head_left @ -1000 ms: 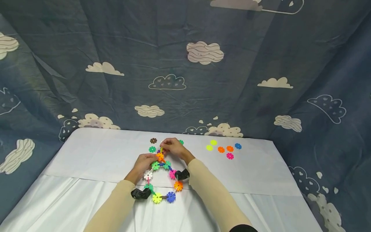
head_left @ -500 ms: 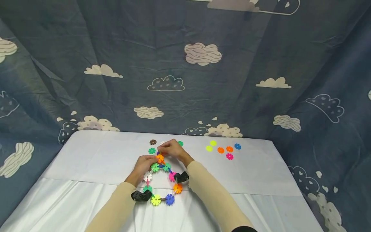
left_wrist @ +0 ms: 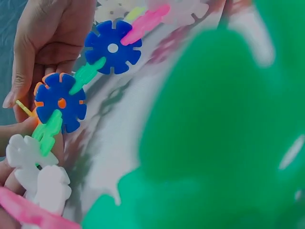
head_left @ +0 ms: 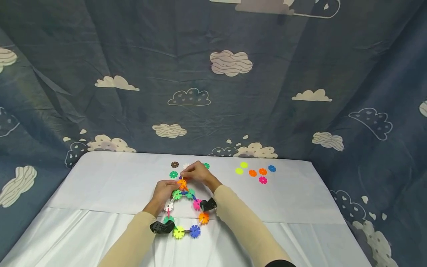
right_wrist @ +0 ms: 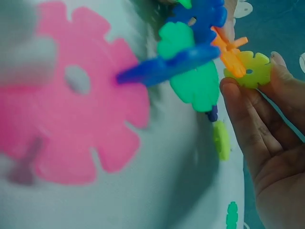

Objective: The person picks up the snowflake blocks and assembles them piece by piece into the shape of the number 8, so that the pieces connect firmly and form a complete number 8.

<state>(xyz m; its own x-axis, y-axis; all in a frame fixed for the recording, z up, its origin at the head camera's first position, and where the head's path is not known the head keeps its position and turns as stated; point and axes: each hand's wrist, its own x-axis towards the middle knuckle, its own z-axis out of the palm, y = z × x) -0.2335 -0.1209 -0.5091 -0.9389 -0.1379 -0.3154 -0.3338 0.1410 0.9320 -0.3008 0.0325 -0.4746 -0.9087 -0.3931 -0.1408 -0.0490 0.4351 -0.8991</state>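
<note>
A ring of linked plastic snowflake discs lies between my hands, with a blue disc (head_left: 195, 231) and a lime disc (head_left: 178, 232) nearest me. At the far end, my left hand (head_left: 163, 193) holds the ring by an orange snowflake disc (head_left: 182, 183). My right hand (head_left: 199, 172) pinches a yellow snowflake disc (right_wrist: 257, 69) between thumb and fingers. Its notched edge meets the orange disc in the right wrist view. Seen from the left wrist, the yellow disc (left_wrist: 24, 108) is edge-on under the right thumb. Green and white discs (left_wrist: 53, 188) fill the near side there.
Loose discs lie on the white cloth: brown (head_left: 175, 164) and green (head_left: 173, 174) beyond the hands, and yellow (head_left: 244, 165), orange (head_left: 262, 171), pink (head_left: 262, 180) and blue (head_left: 271, 168) ones to the right. A dark cloud-print curtain (head_left: 146, 107) hangs behind the table.
My right hand has brought the yellow disc slightly left and down onto the orange disc, turning it edge-on in the head view. My left hand keeps its hold on the ring.
</note>
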